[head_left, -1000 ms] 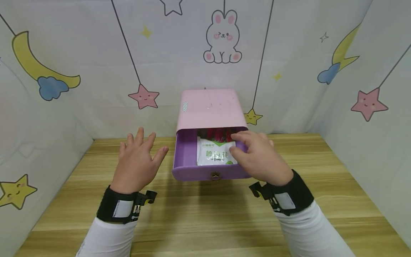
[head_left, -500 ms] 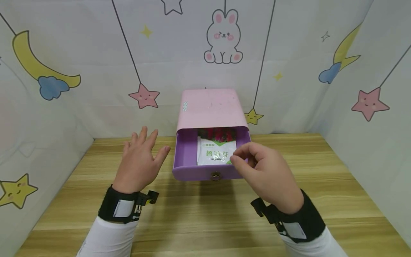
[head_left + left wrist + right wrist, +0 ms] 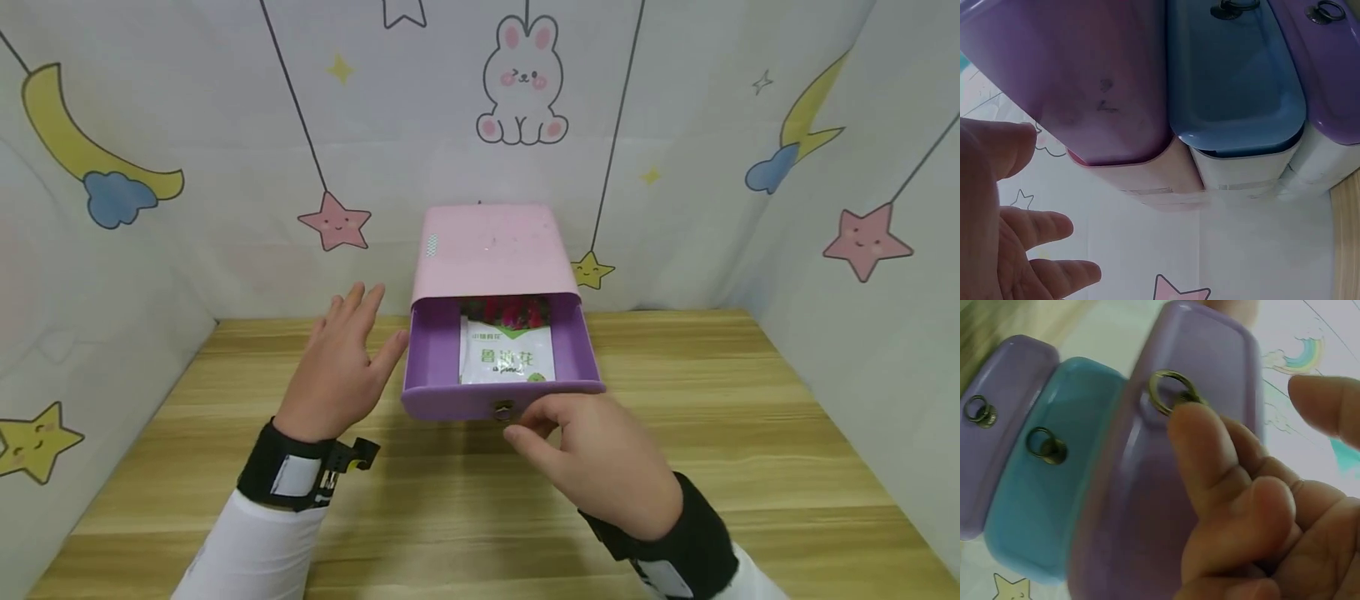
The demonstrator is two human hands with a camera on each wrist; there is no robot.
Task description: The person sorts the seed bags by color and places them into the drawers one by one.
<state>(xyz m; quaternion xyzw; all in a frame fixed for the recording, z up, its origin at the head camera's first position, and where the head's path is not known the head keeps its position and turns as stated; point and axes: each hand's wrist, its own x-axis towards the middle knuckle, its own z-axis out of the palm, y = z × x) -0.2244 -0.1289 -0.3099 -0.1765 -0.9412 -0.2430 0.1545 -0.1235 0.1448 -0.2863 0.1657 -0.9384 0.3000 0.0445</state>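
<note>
Inside the purple drawer [image 3: 431, 358] lies a green-lettered packet [image 3: 507, 354]; right hand [image 3: 600, 462] touches its ring [image 3: 503, 410], left hand [image 3: 337, 375] spread.

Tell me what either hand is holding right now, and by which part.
Nothing is clearly held. The right hand has a fingertip at the purple drawer's ring pull; the left hand is open beside the drawer.

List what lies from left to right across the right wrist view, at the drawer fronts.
Lower purple drawer front with its ring pull → blue drawer front with its ring pull → pulled-out purple drawer with its ring pull → right hand.
</note>
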